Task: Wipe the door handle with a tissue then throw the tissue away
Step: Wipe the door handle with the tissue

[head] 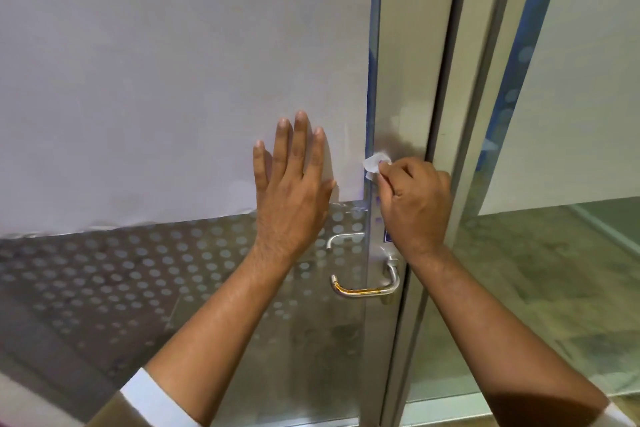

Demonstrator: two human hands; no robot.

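Note:
A curved metal lever door handle (367, 289) sticks out from the steel door stile (398, 80), low and right of centre. My right hand (415, 204) is closed around a small crumpled white tissue (375, 165) and presses it against the stile, well above the handle. My left hand (294, 191) lies flat on the glass door (173, 270) with its fingers spread, left of the stile and empty.
White paper (173, 62) covers the upper part of the glass door; below it the glass has a pattern of dots. A second handle (341, 239) shows through the glass. To the right stand the door frame (460, 149) and another glass panel (554, 288).

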